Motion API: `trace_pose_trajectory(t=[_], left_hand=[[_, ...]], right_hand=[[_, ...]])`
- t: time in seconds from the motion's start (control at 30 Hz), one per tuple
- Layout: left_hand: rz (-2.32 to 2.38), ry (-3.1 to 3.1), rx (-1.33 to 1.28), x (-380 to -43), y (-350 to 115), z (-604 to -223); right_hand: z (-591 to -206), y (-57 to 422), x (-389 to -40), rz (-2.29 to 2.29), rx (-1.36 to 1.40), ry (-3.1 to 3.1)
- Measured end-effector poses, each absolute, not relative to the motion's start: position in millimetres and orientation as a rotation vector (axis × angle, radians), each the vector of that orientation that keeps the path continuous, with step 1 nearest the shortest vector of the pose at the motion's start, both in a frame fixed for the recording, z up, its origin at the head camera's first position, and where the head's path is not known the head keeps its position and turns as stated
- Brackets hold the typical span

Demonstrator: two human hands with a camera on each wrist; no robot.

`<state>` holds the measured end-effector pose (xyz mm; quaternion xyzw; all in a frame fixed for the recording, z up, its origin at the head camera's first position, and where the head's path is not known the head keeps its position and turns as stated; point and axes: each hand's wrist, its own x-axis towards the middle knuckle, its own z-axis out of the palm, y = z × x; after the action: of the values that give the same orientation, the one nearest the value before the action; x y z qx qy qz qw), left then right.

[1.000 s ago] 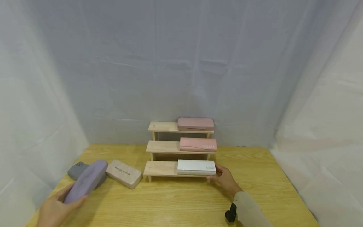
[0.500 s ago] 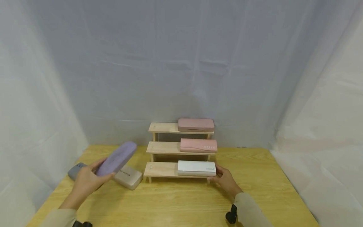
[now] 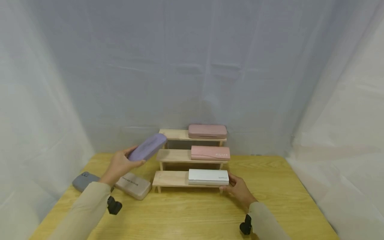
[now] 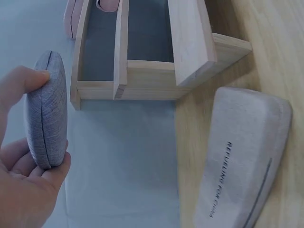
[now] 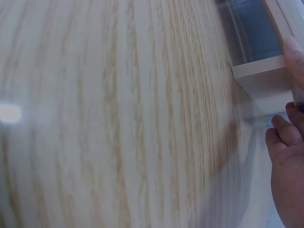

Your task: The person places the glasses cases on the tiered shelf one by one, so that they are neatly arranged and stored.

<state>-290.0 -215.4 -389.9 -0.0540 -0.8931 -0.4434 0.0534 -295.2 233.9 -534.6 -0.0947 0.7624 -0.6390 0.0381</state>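
Holding purple case [image 3: 147, 147] in left grip [image 3: 119, 167], tilted, above tabletop [image 3: 180, 215] near left end of rack [image 3: 171, 179]. Pinching lower right end of rack with right grip [image 3: 238, 190], beside white case [image 3: 208, 177].

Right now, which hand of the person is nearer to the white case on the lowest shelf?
The right hand, at the right end of the white case. The left hand is farther left, holding the purple case.
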Motion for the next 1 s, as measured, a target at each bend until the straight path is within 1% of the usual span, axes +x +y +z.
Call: trace_pose_trajectory(t=[0.23, 0.6, 0.8, 1.0], left_hand=[[-1.323, -2.687, -0.276, -318.1, -195.3, -379.6], [-1.279, -2.739, -0.341, -345.5, -176.6, -370.1], [-1.39, -2.784, -0.414, -361.8, -171.8, -368.3], [-1.535, -2.765, -0.448, -367.3, -168.7, -365.2]], right_hand=[[-536.3, 236.7, -294.7, -1.966, -0.316, 2.328], [-534.8, 236.5, -294.1, -1.957, -0.36, 2.329], [-534.4, 233.7, -293.4, -1.977, -0.368, 2.306], [-534.6, 232.3, -293.5, -1.971, -0.384, 2.331]])
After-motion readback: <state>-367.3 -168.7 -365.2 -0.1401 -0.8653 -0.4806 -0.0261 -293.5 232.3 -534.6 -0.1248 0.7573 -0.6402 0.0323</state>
